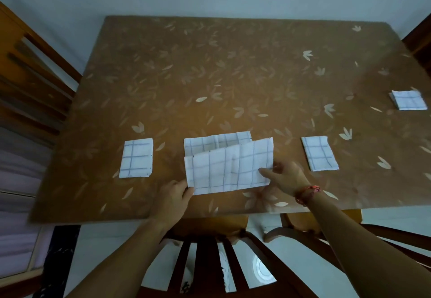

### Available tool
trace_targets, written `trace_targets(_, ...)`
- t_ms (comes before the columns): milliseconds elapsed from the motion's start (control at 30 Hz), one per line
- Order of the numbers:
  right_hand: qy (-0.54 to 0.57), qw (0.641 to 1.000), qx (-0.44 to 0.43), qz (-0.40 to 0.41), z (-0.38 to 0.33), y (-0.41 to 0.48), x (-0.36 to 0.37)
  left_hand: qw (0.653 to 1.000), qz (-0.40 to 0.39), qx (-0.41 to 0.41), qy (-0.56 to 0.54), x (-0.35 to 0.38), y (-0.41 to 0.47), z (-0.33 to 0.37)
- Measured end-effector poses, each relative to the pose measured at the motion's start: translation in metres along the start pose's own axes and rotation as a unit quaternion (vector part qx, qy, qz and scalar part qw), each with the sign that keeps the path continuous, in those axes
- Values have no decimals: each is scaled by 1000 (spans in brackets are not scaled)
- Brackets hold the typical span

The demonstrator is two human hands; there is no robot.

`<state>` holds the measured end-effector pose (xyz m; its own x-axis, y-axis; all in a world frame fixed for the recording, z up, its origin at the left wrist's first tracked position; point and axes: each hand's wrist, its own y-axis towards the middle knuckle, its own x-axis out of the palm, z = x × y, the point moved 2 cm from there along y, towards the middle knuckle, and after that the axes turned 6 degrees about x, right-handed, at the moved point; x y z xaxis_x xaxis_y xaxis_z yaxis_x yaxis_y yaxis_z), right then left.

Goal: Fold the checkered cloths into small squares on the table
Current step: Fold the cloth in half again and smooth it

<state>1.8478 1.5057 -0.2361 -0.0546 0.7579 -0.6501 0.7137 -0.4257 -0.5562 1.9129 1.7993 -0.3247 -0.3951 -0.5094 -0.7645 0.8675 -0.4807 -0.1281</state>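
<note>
Cloth in work lies at the middle of the bench's near edge, straight ahead of the person and between both hands. Its long axis runs left to right.

Farthest left, a left square lies flat and already folded, well apart from the work. Next comes the left hand, whose thumb and fingers pinch the cloth's near left corner. The cloth itself is a long strip in two layers. The far layer rests on the bench, while the near layer is raised and tilted, not yet laid down (its right end stands higher than its left). The right hand pinches the right end of that raised layer, a little farther from the body than the left hand.

Since each hand holds one end of the long axis, neither is clearly nearer. I judge that the coming move turns on bringing one short end across to meet the other, once the raised layer lies flat.

Beyond the right hand, a right square lies folded near the cloth but not touching it. A far square sits at the bench's right edge, well apart.
</note>
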Motion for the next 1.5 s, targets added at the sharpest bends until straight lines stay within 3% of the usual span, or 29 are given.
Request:
trace_targets(100,32,999,27,-20,5,21,2,999,0,-28,-30,1,7,-3)
trace_targets(233,-56,994,89,-37,30,36,8,996,6,-63,-55,3,12,-2)
trace_targets(267,-125,987,97,-34,39,39,9,996,8,-73,-58,3,11,-2)
trace_targets(333,-110,979,150,-82,48,37,16,995,16,-85,-58,5,10,-3)
trace_targets(367,-64,982,164,-65,46,40,18,994,19,-89,-58,5,9,-3)
trace_targets(433,-15,994,107,9,34,46,19,993,25,-94,-62,6,9,-3)
trace_targets(500,3,998,62,29,25,53,21,992,31,-103,-61,6,11,-3)
trace_targets(867,0,997,53,60,31,67,28,994,55,-94,-13,5,14,1)
trace_targets(933,3,996,44,77,32,68,29,995,79,-62,9,5,14,3)
trace_targets(1100,8,992,34,122,32,64,34,973,66,176,133,17,-2,40)
trace_targets(1167,-19,988,5,152,28,57,36,959,21,237,151,32,-16,57)
trace_targets(1233,-67,982,-50,169,23,45,43,954,-4,246,173,47,-27,64)
trace_targets(1333,-161,944,-226,178,14,23,65,956,-33,210,201,61,-32,66)
trace_targets(1400,-212,914,-314,148,12,9,83,959,-48,183,210,65,-31,65)
trace_targets(1500,-300,877,-363,90,15,-9,107,964,-58,157,208,69,-29,59)
